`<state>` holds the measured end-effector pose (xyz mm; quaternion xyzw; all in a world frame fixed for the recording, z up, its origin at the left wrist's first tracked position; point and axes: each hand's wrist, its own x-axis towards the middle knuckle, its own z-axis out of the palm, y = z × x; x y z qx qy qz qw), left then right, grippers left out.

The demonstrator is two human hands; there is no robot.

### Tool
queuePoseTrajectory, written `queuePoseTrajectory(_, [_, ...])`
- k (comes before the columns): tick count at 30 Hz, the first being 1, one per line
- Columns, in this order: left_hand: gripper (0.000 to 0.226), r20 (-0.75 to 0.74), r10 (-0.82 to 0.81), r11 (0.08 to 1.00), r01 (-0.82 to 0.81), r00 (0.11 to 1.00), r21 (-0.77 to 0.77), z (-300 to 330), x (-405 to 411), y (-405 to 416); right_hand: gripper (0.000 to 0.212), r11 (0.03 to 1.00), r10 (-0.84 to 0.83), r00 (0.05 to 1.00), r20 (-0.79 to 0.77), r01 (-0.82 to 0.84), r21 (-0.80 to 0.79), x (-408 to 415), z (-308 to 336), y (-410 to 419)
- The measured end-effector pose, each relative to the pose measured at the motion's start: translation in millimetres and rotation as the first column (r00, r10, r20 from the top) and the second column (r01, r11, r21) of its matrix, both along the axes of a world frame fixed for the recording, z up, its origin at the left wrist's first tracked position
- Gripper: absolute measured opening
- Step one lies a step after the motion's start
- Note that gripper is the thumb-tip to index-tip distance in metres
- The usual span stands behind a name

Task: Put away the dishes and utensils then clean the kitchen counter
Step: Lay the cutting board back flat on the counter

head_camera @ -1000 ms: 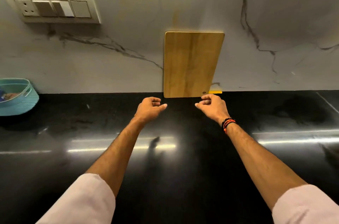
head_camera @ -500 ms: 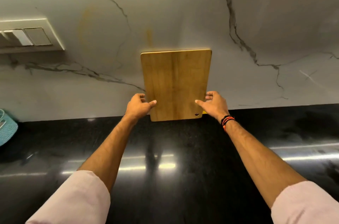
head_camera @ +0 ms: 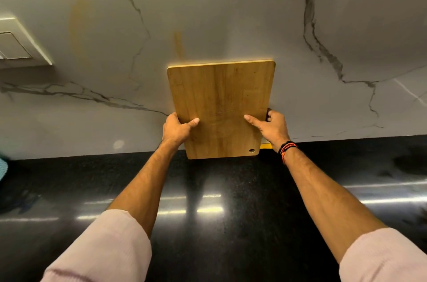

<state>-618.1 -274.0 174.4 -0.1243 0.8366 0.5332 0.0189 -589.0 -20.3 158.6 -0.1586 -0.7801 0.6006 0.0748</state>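
A wooden cutting board [head_camera: 219,101] stands upright against the marble wall at the back of the black counter [head_camera: 208,224]. Its small hanging hole is at the lower right corner. My left hand [head_camera: 176,128] grips the board's left edge, thumb across the front face. My right hand [head_camera: 271,125] grips the right edge the same way, fingers behind the board. A black and orange band sits on my right wrist. A yellow thing [head_camera: 265,145] peeks out behind the board's lower right corner, mostly hidden.
A white switch panel [head_camera: 20,43] is on the wall at far left. The edge of a teal basket [head_camera: 3,169] shows at the left frame border. The marble wall [head_camera: 323,27] rises right behind the counter.
Both hands rose from the counter in front of the board to its side edges and closed on it. The view has moved closer and tilted up.
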Motion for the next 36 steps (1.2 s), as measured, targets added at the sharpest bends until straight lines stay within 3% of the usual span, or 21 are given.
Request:
queuePoseTrajectory(9, [0.066,-0.007,-0.065,0.998,0.065,0.998,0.022,19,51,-14,0.046,0.966,0.052,0.992,-0.117,-0.080,-0.247,50,10,-8])
queuePoseTrajectory(13, [0.059,-0.063,-0.186,0.980,0.190,0.981,0.065,46,99,-25,0.058,0.923,0.023,0.988,-0.150,-0.079,-0.377,99,14,-14])
queuePoseTrajectory(17, [0.052,-0.140,-0.254,0.960,0.267,0.957,0.085,88,138,-40,0.030,0.889,0.022,0.983,-0.184,-0.103,-0.446,151,14,-24])
queuePoseTrajectory(19, [0.049,-0.185,-0.279,0.954,0.294,0.942,0.056,112,151,-49,0.023,0.871,0.085,0.968,-0.236,-0.187,-0.454,176,15,-28])
queuePoseTrajectory(22, [0.045,-0.213,-0.395,0.918,0.381,0.894,-0.107,148,170,-59,0.040,0.851,0.158,0.950,-0.269,-0.269,-0.451,203,14,-33])
queuePoseTrajectory(25, [0.036,-0.181,-0.548,0.824,0.490,0.817,-0.284,177,187,-64,0.074,0.835,0.171,0.945,-0.279,-0.289,-0.467,223,15,-39])
queuePoseTrajectory(27, [0.041,-0.161,-0.614,0.763,0.528,0.773,-0.373,194,197,-66,0.082,0.824,0.177,0.940,-0.293,-0.304,-0.478,239,17,-44])
queuePoseTrajectory(30, [0.047,-0.131,-0.707,0.639,0.549,0.694,-0.538,219,207,-66,0.085,0.819,0.185,0.936,-0.300,-0.316,-0.479,258,23,-49])
queuePoseTrajectory(33, [0.044,-0.006,-0.782,0.434,0.537,0.623,-0.724,230,223,-59,0.082,0.826,0.199,0.928,-0.315,-0.332,-0.456,278,25,-62])
queuePoseTrajectory(36, [0.049,0.090,-0.812,0.260,0.495,0.577,-0.829,222,243,-49,0.058,0.834,0.195,0.931,-0.310,-0.324,-0.447,296,22,-77])
